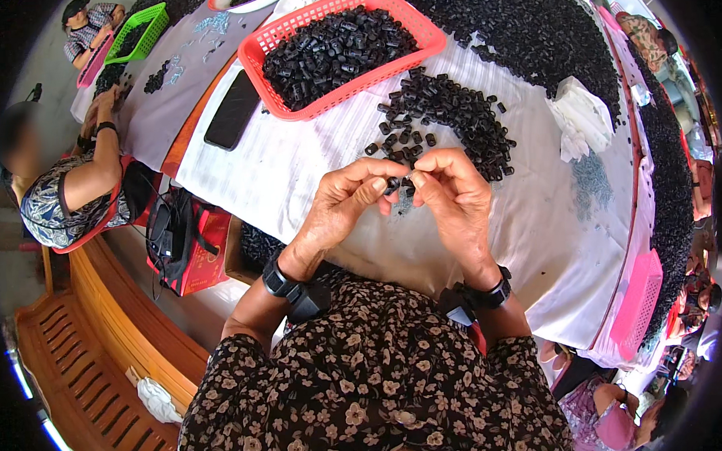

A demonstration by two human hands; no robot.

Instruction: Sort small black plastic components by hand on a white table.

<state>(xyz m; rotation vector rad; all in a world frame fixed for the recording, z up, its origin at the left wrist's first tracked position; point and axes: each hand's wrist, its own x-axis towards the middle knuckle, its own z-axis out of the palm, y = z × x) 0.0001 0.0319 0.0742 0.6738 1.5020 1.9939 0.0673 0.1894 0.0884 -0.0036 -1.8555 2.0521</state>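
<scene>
Above the white-clothed table (295,172), the left hand (340,202) and right hand (455,194) pinch one small black plastic ring (393,183) between fingertips (light, rigid, probably slippery); gripping its outer rim seems best.

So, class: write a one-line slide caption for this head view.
Both hands, left hand and right hand, pinch small black parts above a white-covered table.

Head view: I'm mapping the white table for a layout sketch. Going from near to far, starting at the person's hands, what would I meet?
Left hand and right hand pinching a small black piece → loose pile of black pieces on the white table → red basket full of black pieces.
</scene>
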